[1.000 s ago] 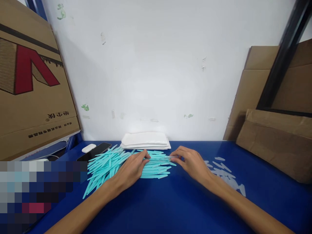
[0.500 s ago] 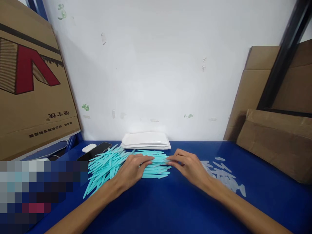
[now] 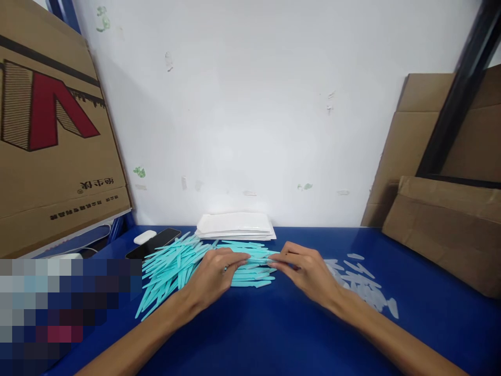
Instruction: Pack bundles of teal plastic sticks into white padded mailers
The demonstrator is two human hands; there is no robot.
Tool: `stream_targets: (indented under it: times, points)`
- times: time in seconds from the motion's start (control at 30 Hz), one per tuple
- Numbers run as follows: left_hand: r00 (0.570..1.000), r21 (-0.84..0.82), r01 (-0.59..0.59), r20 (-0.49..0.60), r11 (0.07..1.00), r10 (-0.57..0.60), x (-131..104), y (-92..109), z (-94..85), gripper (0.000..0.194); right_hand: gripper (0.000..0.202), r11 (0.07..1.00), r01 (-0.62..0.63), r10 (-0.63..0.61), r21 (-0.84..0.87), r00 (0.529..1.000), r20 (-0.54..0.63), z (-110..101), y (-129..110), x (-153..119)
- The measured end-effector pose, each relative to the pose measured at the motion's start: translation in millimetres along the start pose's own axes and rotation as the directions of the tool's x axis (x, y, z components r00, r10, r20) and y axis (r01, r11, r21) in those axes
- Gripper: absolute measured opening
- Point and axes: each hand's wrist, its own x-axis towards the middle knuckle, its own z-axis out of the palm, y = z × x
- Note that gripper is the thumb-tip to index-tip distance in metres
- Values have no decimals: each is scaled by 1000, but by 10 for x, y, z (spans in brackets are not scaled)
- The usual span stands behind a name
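Observation:
My left hand (image 3: pixel 215 271) is closed in a pinch on a slim turquoise eyebrow razor (image 3: pixel 255 259), held level above others like it. Facing it, my right hand (image 3: pixel 305 266) pinches at the razor's right end, seemingly on a small translucent cap that is mostly hidden by the fingertips. Under and between both hands lies a row of turquoise razors (image 3: pixel 252 282), roughly side by side. A looser, criss-crossed heap of the same razors (image 3: pixel 166 271) is left of my left hand. Translucent caps (image 3: pixel 364 287) lie scattered beyond my right wrist.
A stack of white packets (image 3: pixel 235 226) rests against the wall behind the razors. Back left on the blue table (image 3: pixel 250 334) are a dark phone (image 3: pixel 154 244) and a white case (image 3: pixel 144 237). Cardboard (image 3: pixel 442 235) stands at right, a printed carton (image 3: pixel 66 120) at left.
Both hands keep their pinch at nearly the same place, with only slight finger movement. The whole view has shifted a little.

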Motion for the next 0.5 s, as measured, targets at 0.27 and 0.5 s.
stream_targets:
  times: [0.27, 0.5]
  points:
    - [980, 63, -120, -154, 991, 129, 33, 59, 10, 17, 24, 987, -156, 159, -41, 985, 68, -34, -24, 68]
    - [995, -23, 38, -88, 999, -39, 6, 126, 24, 13, 23, 985, -174, 174, -9, 978, 111, -22, 61, 71]
